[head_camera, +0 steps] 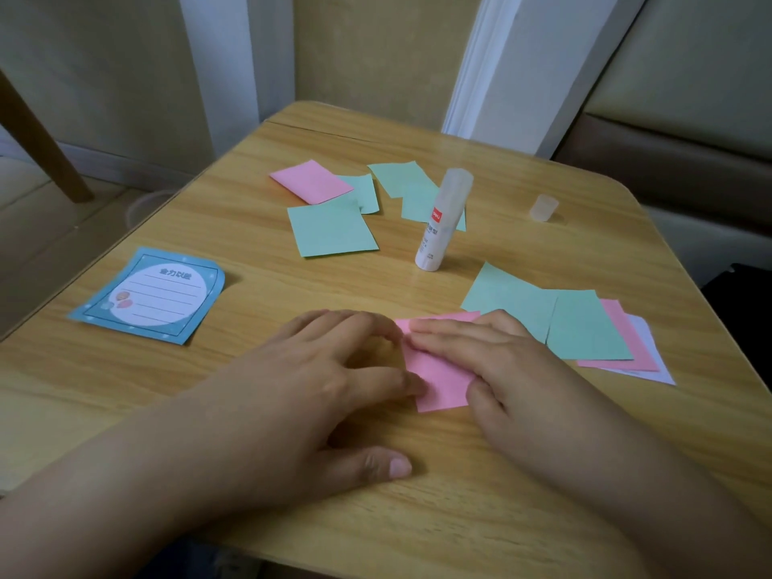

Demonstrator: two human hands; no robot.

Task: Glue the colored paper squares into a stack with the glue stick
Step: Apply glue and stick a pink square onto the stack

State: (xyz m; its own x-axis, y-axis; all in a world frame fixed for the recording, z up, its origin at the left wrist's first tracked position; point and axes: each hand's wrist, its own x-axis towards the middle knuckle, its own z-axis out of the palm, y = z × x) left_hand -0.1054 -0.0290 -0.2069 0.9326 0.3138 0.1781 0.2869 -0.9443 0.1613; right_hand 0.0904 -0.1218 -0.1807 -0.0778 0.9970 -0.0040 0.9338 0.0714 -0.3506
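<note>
The right hand (493, 348) lies flat, fingers straight and together, pressing a pink paper square (438, 378) onto the wooden table (209, 227). The left hand (330, 369) touches the square's left edge with spread fingertips. Beyond the fingers, the uncapped glue stick (443, 221) stands upright.

Bare hands, bare forearms

No sleeves, rings or watch on the left hand (334, 369) or right hand (497, 361); nails are short and unpainted.

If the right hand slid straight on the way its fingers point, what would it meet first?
Probably the left hand: the right hand lies flat on the pink paper, pointing left at it.
</note>
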